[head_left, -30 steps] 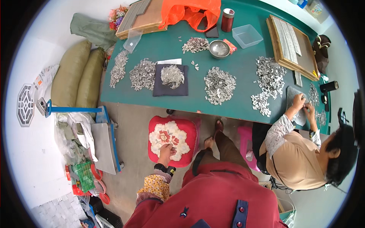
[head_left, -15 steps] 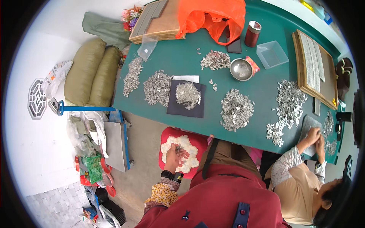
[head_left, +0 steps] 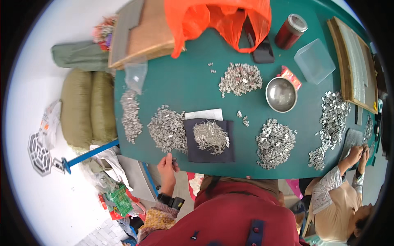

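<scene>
My left hand is at the table's near edge, just below a heap of small silver metal pieces. Its fingers are curled in with the thumb on top; whatever they hold is hidden. To the right of that heap, a dark cloth carries a pile of thin clear or silvery sticks, with a white strip along its far side. No part of my right hand can be made out. Below the edge, a red seat with a white pattern shows partly beside my body.
More metal-piece heaps lie at the far left, centre back, right of centre and right. A steel bowl, clear tub, red jar and orange bag stand farther back. A co-worker's hands work at right.
My left hand has risen from over the red seat to the table's near edge. The view has shifted closer to the table, and the seat is now mostly hidden.
</scene>
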A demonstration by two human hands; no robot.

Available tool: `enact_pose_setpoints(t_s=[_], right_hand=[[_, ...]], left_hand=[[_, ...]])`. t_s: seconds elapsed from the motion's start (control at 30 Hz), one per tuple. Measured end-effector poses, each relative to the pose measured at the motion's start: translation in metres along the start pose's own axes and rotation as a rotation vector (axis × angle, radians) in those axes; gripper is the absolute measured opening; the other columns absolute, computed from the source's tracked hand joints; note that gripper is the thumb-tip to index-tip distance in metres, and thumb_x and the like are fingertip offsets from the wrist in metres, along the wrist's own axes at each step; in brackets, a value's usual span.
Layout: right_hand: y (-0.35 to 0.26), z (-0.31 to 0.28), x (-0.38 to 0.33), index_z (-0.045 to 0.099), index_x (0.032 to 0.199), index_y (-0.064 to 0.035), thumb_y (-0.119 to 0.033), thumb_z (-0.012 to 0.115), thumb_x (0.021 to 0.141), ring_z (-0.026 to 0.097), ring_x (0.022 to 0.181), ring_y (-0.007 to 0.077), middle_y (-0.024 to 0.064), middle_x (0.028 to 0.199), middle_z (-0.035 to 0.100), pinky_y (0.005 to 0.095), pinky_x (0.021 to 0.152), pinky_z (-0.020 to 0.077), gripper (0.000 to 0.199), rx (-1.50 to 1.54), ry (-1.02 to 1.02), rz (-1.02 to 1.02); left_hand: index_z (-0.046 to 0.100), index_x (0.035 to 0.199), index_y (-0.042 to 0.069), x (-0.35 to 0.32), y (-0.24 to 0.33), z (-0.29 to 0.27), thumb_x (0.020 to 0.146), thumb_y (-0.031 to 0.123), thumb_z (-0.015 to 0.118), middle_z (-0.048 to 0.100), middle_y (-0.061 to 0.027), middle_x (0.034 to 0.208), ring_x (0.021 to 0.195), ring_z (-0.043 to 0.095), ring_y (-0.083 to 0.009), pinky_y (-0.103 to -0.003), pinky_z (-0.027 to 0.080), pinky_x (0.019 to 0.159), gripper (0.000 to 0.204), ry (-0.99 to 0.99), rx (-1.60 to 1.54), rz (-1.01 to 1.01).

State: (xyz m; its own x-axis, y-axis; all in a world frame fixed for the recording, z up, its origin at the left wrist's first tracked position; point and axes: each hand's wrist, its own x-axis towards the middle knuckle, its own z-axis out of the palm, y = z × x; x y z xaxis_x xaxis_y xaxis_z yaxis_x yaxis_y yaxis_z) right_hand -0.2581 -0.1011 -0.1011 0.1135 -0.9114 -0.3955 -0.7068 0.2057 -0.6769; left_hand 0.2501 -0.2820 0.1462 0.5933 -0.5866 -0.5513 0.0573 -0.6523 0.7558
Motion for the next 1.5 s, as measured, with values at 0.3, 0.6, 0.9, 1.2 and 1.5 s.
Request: enact_pose_setpoints(t_s=[0.3, 0.6, 0.9, 1.2, 1.5], right_hand=[[-0.013, 0.057, -0.118, 0.067, 0.097, -0.0013, -0.023, 0.067, 0.091, 0.063, 0.072, 0.0256, 0.0112, 0.084, 0.070, 0.0411, 0.066, 0.0509, 0.022, -0.014, -0.011, 0.261], [-0.019, 0.145, -0.060, 0.065, 0.095, -0.0006, -0.022, 0.067, 0.092, 0.062, 0.072, 0.0237, 0.0092, 0.083, 0.069, 0.0400, 0.065, 0.0494, 0.022, 0.539, 0.550, 0.282], [-0.072, 0.125, -0.095, 0.059, 0.089, 0.0056, -0.002, 0.062, 0.086, 0.059, 0.068, 0.0208, 0.0132, 0.074, 0.063, 0.0360, 0.062, 0.0477, 0.009, 0.282, 0.577, 0.699], [-0.217, 0.042, -0.089, 0.054, 0.097, 0.0043, 0.006, 0.055, 0.087, 0.051, 0.077, 0.0331, 0.0170, 0.084, 0.052, 0.0378, 0.071, 0.0444, 0.010, -0.048, 0.916, 0.084], [-0.390, -0.023, 0.044, 0.057, 0.099, 0.0025, 0.010, 0.059, 0.083, 0.060, 0.080, 0.0367, 0.0184, 0.091, 0.058, 0.0401, 0.071, 0.0495, 0.017, -0.196, 0.691, -0.544]], left_hand=[[0.066, 0.086, 0.000, 0.013, 0.056, 0.033, 0.093, 0.019, 0.069, 0.059, 0.0001, 0.067, 0.056, 0.053, -0.0052, -0.020, 0.042, 0.052, 0.020, -0.569, 0.358, 0.024], [0.068, 0.090, -0.002, 0.023, 0.025, 0.028, 0.093, 0.007, 0.065, 0.062, -0.0032, 0.076, 0.061, 0.057, -0.0066, -0.020, 0.044, 0.055, 0.010, -0.778, 0.330, 0.281], [0.065, 0.083, -0.002, 0.021, -0.050, -0.028, 0.089, 0.008, 0.070, 0.059, -0.0033, 0.066, 0.058, 0.052, -0.0083, -0.025, 0.040, 0.053, 0.013, -0.735, 0.125, 0.689], [0.064, 0.109, 0.000, 0.062, -0.018, -0.040, 0.088, 0.013, 0.070, 0.062, -0.0154, 0.113, 0.103, 0.059, -0.0300, -0.039, 0.048, 0.086, 0.026, -0.028, 0.415, 1.448], [0.061, 0.123, 0.001, 0.071, -0.033, -0.041, 0.090, 0.014, 0.067, 0.056, -0.0179, 0.130, 0.131, 0.046, -0.0390, -0.047, 0.039, 0.106, 0.037, 0.042, 0.422, 1.414]])
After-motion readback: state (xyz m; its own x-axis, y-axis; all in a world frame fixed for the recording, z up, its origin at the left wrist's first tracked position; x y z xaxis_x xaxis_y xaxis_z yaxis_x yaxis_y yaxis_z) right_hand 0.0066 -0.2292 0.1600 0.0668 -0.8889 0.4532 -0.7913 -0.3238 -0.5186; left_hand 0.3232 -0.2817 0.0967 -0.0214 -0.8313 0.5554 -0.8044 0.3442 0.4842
